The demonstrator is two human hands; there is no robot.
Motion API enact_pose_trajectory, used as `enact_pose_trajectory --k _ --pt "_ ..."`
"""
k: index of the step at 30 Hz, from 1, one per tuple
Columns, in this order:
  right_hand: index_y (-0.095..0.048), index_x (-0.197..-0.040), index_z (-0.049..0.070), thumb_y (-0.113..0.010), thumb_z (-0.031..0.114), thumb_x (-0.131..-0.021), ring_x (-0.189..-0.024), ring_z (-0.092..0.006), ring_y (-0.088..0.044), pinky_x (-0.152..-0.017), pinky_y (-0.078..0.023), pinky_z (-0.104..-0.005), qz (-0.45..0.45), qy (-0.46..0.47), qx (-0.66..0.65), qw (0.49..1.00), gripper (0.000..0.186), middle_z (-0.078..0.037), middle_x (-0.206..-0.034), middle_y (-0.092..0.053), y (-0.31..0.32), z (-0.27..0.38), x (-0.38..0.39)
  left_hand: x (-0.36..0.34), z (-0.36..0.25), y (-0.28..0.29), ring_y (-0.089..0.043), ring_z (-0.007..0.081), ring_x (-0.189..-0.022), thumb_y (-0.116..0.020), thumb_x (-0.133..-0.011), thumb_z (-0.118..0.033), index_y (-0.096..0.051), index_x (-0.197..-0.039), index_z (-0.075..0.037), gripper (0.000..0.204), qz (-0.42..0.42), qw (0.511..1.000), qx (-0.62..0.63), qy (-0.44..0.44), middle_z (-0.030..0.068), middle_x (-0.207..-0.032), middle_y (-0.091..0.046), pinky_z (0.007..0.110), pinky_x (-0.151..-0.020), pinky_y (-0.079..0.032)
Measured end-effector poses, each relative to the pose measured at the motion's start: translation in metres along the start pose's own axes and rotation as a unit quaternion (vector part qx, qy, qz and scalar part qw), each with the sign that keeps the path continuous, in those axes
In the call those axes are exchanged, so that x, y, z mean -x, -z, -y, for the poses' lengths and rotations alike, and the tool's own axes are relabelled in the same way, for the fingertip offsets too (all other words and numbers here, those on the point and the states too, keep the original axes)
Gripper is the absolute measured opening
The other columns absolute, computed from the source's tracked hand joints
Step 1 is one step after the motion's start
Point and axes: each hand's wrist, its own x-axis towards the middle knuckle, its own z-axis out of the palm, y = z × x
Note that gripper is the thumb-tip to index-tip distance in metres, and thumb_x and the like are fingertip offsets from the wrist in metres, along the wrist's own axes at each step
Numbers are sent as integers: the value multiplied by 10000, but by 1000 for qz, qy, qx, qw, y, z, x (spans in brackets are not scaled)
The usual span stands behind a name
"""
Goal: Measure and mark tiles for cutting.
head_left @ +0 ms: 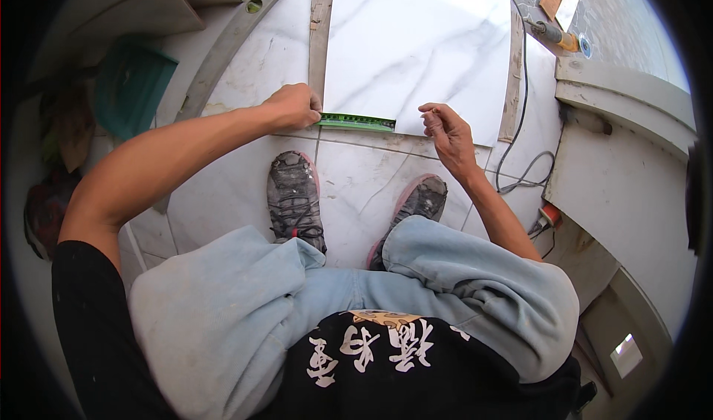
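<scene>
A large white marble-patterned tile (423, 49) lies in front of me on two wooden strips. Along its near edge, from the left corner, runs a green measuring tape (358, 122) with dark marks. My left hand (295, 106) is closed with its fingertips pinching the tape's left end at that corner. Beyond the tape's right end, my right hand (449, 134) hovers over the near edge. Its thumb and fingers are drawn together; whatever is between them is too small to make out.
A grey spirit level (223, 52) lies at the left, near a teal dustpan-like container (134, 86). At the far right is an angle grinder (557, 37), with a black cable (524, 86) trailing beside the tile. My shoes (295, 197) stand on the tiled floor close to the tile.
</scene>
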Motion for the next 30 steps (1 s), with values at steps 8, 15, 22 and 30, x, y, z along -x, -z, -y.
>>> enact_pose_trajectory --k 8,15,22,30 --pt "-608 -1077 26 -608 91 -979 -774 -258 -676 -723 -541 -347 9 100 110 989 118 -152 -864 -697 -16 -15 9 2 -3 -1 -681 231 -790 -717 -822 -157 -744 -938 -14 186 5 999 29 22 143 -830 -722 341 -742 -524" --pt "-628 -1032 74 -636 67 -928 -810 -327 -600 -767 -488 -403 39 124 145 981 104 -134 -827 -670 -23 -10 5 1 -1 -3 -691 256 -792 -727 -808 -165 -752 -925 -24 184 0 999 33 23 157 -807 -719 355 -751 -530" --pt "-631 -1021 79 -625 46 -917 -806 -331 -583 -804 -464 -392 51 129 163 977 109 -124 -850 -671 -23 -9 2 0 1 -6 -697 273 -813 -719 -813 -162 -759 -930 -42 173 -17 1000 19 12 164 -821 -720 365 -757 -534" --pt "-609 -1016 90 -587 -12 -897 -801 -292 -609 -812 -432 -363 60 168 181 967 158 -92 -852 -679 -22 -7 -1 3 -3 -3 -697 278 -823 -713 -829 -163 -753 -943 -36 175 -6 1000 11 15 165 -857 -726 371 -767 -537"
